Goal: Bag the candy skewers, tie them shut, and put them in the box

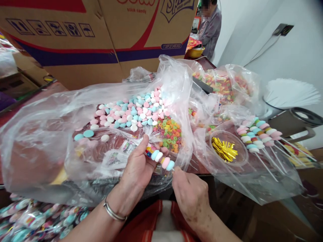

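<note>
My left hand point(137, 168) grips a part-threaded candy stick point(161, 159) while my right hand point(191, 195) pinches its end; finished sticks point(254, 136) lie at 3 o'clock, loose candies point(133, 112) remain at 11 o'clock.

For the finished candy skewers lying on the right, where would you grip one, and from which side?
Grip a finished candy skewer by its bare white stick, coming in from the lower right. The candy-loaded ends point up-left and lie packed against each other, while the sticks fan out free toward the lower right on the clear plastic sheet, probably leaving room for fingers without knocking candies.
</note>
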A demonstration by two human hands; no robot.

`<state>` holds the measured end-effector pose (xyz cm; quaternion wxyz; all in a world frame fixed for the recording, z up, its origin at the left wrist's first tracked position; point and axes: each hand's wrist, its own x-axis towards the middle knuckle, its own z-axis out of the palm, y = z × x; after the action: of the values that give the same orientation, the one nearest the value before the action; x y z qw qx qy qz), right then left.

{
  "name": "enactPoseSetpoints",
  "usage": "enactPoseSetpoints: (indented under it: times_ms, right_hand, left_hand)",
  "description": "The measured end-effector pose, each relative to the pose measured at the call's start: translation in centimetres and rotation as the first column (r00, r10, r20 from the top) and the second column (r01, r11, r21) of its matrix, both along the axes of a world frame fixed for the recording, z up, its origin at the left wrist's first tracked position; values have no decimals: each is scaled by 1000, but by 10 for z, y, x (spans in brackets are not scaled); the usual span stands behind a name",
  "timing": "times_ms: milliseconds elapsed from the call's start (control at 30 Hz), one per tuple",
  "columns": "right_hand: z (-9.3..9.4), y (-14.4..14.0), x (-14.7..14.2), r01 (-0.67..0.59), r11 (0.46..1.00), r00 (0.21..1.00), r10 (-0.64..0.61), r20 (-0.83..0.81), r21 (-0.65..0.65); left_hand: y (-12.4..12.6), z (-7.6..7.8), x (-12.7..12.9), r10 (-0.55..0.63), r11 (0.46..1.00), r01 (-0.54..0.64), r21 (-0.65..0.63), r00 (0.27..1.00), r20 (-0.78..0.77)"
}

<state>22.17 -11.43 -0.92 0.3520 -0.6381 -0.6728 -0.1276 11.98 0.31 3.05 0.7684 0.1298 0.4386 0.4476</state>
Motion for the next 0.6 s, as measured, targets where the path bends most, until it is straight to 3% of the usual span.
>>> enactPoseSetpoints:
  times_ms: [167,267,467,600]
  right_hand:
    - [5,0,-3,-116,985,972,86,-219,-127]
    - [6,-1,3,-145,969,946,76,-316,-200]
    - [1,1,2,2,998,998,-6,-66,-64]
    - [1,1,-8,-27,999,997,24,-76,-45]
  left_hand:
    - [1,3,0,-12,999,13,-51,1000,10]
    - [3,7,-1,-23,999,23,-31,1000,-3]
    - [0,6,2,-40,999,40,-24,999,-9]
    - [-9,5,8,6,999,-8,-31,997,-71]
